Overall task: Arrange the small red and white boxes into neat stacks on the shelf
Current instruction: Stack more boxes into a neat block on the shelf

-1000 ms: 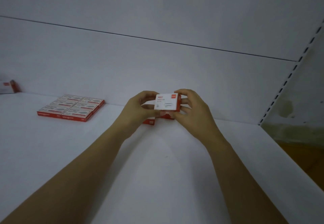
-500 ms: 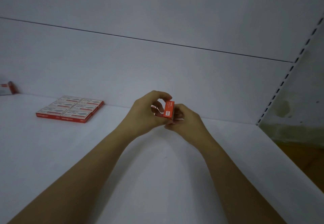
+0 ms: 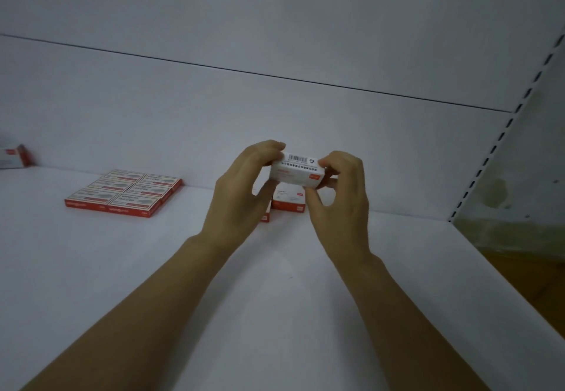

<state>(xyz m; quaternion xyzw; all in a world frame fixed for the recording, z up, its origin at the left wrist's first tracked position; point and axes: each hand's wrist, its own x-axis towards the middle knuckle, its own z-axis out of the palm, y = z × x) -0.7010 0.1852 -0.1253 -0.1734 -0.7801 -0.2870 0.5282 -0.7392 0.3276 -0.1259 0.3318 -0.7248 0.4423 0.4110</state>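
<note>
A white shelf (image 3: 153, 268) runs wide and flat under dim light, with a plain white back panel (image 3: 275, 38) behind it and a slotted metal upright (image 3: 501, 136) at the far right. Two bare forearms reach in from the bottom edge.

The left hand (image 3: 241, 198) and right hand (image 3: 339, 204) meet at the centre, raised above the shelf. Together they hold a small box (image 3: 298, 170), each hand pinching one end between curled fingers and thumb. The box lies level, its white barcode side facing up and a red patch on its near face.

Directly below and behind the hands, a second box (image 3: 289, 199) lies flat on the shelf near the back panel. Just beside it, a red box corner (image 3: 265, 217) shows past the left hand, the rest hidden.

Well to the left of the left hand, a block of six boxes (image 3: 122, 193) lies flat in two touching rows, white tops and red sides. Farther left again, at the frame's edge, a lone box (image 3: 13, 156) sits against the back panel, partly cut off.
</note>
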